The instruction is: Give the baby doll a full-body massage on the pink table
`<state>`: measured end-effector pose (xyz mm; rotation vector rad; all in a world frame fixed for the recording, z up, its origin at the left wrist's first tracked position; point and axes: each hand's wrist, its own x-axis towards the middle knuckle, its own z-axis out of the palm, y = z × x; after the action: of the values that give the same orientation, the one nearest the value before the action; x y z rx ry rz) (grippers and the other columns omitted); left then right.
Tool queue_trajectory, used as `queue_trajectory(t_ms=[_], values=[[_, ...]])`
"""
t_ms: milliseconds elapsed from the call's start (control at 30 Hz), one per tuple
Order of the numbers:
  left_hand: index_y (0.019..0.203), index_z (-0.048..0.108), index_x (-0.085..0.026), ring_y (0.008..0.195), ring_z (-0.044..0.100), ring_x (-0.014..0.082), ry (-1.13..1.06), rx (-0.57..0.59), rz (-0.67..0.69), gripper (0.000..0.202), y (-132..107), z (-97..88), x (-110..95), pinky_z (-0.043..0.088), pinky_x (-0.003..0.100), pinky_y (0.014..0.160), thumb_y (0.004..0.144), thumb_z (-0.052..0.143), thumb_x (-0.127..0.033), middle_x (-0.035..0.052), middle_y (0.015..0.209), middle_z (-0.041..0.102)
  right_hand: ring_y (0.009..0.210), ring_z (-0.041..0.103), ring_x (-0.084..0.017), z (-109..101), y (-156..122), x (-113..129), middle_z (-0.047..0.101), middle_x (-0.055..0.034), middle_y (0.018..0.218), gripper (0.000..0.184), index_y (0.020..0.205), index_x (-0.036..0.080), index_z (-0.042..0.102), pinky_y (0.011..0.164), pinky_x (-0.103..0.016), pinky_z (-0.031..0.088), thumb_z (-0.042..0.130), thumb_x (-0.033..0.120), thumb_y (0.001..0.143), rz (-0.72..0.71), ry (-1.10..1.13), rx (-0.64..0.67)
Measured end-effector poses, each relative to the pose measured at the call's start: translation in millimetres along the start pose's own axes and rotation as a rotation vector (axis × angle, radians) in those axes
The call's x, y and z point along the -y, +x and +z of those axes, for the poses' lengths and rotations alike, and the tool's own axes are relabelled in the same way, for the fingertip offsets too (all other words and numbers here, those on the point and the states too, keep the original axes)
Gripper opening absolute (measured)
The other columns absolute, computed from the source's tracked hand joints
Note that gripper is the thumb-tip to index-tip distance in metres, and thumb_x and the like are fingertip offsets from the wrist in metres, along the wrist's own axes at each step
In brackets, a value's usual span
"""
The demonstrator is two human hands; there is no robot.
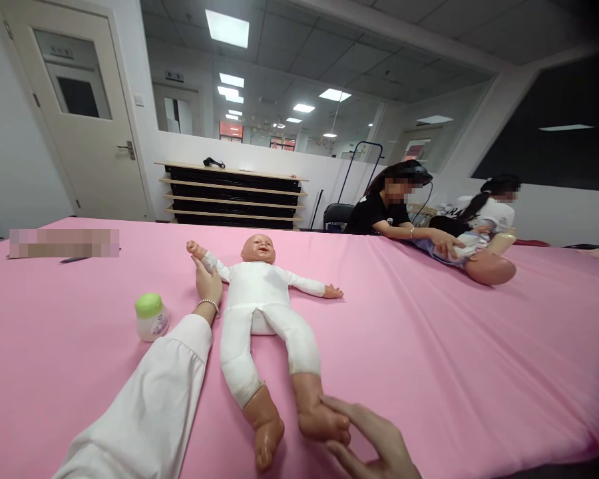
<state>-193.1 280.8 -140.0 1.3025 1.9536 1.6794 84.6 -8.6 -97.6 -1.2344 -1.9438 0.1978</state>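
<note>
A baby doll (262,299) in a white suit lies on its back on the pink cloth (429,346), head away from me, arms spread. My left hand (207,279), in a white sleeve with a bead bracelet, is closed round the doll's arm at the left. My right hand (374,442) grips the doll's foot at the right near the bottom edge, thumb across the top of the foot. The doll's other foot (267,432) lies free.
A small white jar with a green lid (150,317) stands left of my left arm. Two other people (394,206) work with another doll (479,259) at the far right. A dark pen (74,259) lies far left. Shelves (232,196) and a door (87,113) stand behind.
</note>
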Motion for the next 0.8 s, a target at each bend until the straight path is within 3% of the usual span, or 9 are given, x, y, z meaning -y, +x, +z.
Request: queue_trajectory(t_ms=[200,333,433,600,800], values=[[0.143,0.026,-0.019,0.119,0.045,0.0251,0.111,0.104,0.478,0.059,-3,7.7,-4,0.037,0.039,0.1,0.086,0.039,-0.015,0.0108,0.134,0.047,0.068,0.063,-0.015,4,73,1,0.07,-0.0013,0.081,0.026,0.099,0.022,0.065,0.064,-0.025,0.054,0.061,0.038,0.078,0.126,0.126,-0.033],[0.133,0.046,-0.024,0.115,0.043,0.0245,0.221,0.187,0.625,0.05,-4,10.5,-3,0.037,0.038,0.098,0.086,0.038,-0.012,0.0078,0.129,0.051,0.078,0.063,-0.017,33,131,-28,0.067,-0.0056,0.093,0.035,0.104,0.018,0.061,0.067,-0.029,0.053,0.059,0.041,0.078,0.219,0.341,-0.026],[0.125,0.055,-0.031,0.11,0.042,0.0255,0.305,0.253,0.679,0.044,-7,9.3,-6,0.038,0.04,0.096,0.086,0.042,-0.016,0.0042,0.128,0.052,0.078,0.063,-0.017,56,160,-47,0.066,-0.0059,0.092,0.033,0.098,0.017,0.057,0.067,-0.03,0.053,0.058,0.043,0.078,0.24,0.466,-0.005],[0.124,0.055,-0.035,0.11,0.04,0.0266,0.336,0.306,0.697,0.043,-11,6.8,-9,0.038,0.042,0.094,0.086,0.043,-0.018,0.0031,0.129,0.052,0.084,0.062,-0.017,74,172,-48,0.065,-0.005,0.095,0.03,0.1,0.019,0.054,0.074,-0.031,0.051,0.056,0.04,0.08,0.221,0.428,-0.036],[0.132,0.047,-0.026,0.117,0.042,0.0241,0.161,0.228,0.575,0.053,-5,10.7,-1,0.034,0.042,0.101,0.082,0.038,-0.01,0.0082,0.128,0.052,0.083,0.062,-0.018,47,150,-26,0.066,-0.0043,0.093,0.025,0.097,0.02,0.056,0.07,-0.029,0.049,0.053,0.039,0.082,0.161,0.311,-0.037]])
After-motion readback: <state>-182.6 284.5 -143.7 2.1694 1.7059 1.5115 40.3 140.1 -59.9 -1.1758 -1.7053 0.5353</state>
